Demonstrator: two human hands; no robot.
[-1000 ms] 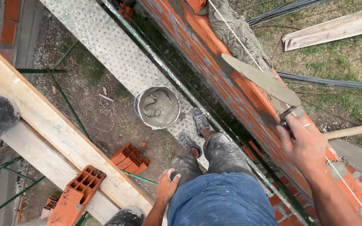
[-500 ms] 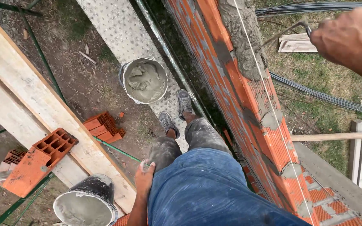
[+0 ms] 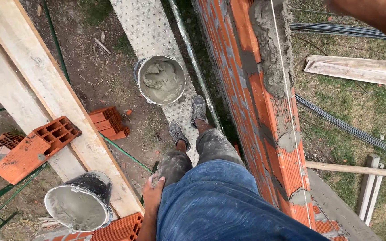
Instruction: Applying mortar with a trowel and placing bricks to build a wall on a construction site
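Observation:
I stand on a perforated metal plank (image 3: 144, 31) beside a red brick wall (image 3: 277, 156). My left hand (image 3: 153, 193) rests on my left thigh, fingers closed loosely, holding nothing. Of my right arm only the forearm (image 3: 376, 18) shows at the top right, above the wall; the hand is cut off by the frame's top edge. Fresh grey mortar (image 3: 270, 49) lies along the wall's top course, with a taut string line (image 3: 287, 116) running over it. A bucket of wet mortar (image 3: 161, 80) sits on the plank just ahead of my shoes (image 3: 197, 110).
Wooden scaffold boards (image 3: 50, 93) run diagonally on the left, carrying a hollow red brick (image 3: 36, 149) and a mortar-smeared bucket (image 3: 80, 203) lying on its side. More bricks (image 3: 108, 122) lie on the dirt below. Boards (image 3: 358, 69) and cables (image 3: 349, 131) lie on the grass beyond the wall.
The view has tilted down and left. My right hand with the trowel has moved up and out past the top edge. My left hand has stayed on my thigh.

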